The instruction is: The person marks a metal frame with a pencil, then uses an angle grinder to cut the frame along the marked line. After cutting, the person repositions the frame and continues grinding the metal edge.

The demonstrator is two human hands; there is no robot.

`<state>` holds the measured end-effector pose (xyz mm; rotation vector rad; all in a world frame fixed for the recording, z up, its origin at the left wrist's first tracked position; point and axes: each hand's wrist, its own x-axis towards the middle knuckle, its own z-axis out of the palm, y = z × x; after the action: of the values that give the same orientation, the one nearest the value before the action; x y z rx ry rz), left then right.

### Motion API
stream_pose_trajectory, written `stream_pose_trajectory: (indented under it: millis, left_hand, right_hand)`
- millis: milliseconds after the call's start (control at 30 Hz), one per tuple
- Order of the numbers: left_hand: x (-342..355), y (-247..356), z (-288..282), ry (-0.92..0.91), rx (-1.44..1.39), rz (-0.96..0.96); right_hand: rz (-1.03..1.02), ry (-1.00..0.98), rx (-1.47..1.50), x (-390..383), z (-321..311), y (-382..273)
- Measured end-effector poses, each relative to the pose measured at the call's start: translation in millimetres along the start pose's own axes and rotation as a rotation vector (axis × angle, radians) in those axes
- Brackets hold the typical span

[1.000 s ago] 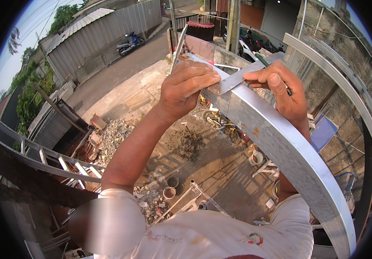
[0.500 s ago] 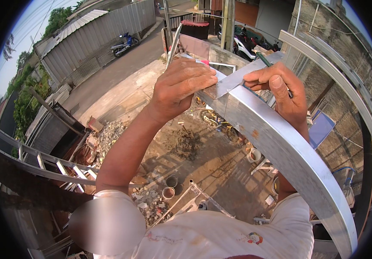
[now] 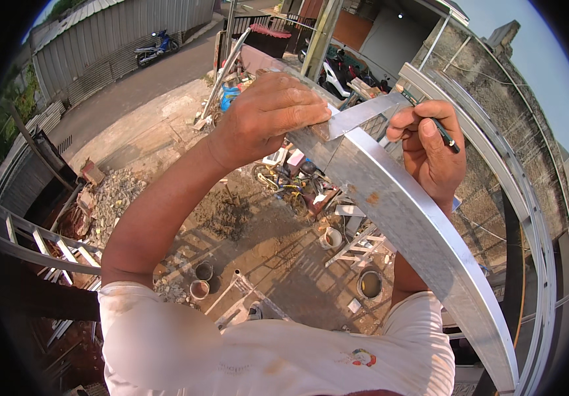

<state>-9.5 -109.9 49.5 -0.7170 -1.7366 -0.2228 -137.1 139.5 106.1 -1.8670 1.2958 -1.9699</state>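
Note:
A long silver metal beam runs from my hands down to the lower right. Across its far end lies a metal square, its flat blade pointing up to the right. My left hand is closed over the near end of the square and the beam's end, which hides part of both. Just right of the blade, my right hand grips a dark green pencil between thumb and fingers. The pencil slants, its pale end up by the blade's far tip. My right fingers stand a little apart from the beam.
More metal rails curve along the right beside a rough wall. Far below on the ground are a bucket, rubble, a bicycle and a sand pile. A ladder lies at the left.
My right hand has drawn back from the square's blade, and the pencil has turned in its fingers. My left hand stays on the square. The whole view has shifted.

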Motion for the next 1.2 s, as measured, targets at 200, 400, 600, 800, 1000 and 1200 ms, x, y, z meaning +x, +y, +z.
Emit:
stream_pose_trajectory:
  millis: [200, 400, 600, 800, 1000, 1200]
  left_hand:
    - [-5, 0, 8, 0.061, 0.011, 0.027]
    - [-6, 1, 11, 0.103, 0.007, 0.031]
    - [-6, 2, 10, 0.117, -0.006, 0.031]
    - [-6, 1, 10, 0.124, -0.008, 0.041]
    - [-5, 0, 10, 0.125, 0.001, 0.045]
    - [-6, 1, 12, 0.121, 0.001, 0.034]
  right_hand:
    - [-0.034, -0.106, 0.066, 12, -3, 4]
    - [0.174, -0.075, -0.109, 19, 27, -11]
    - [0.261, -0.092, -0.212, 22, 30, -13]
    - [0.273, -0.109, -0.242, 21, 31, -13]
    - [0.286, -0.13, -0.283, 23, 31, -14]
    - [0.301, -0.099, -0.286, 21, 34, -15]
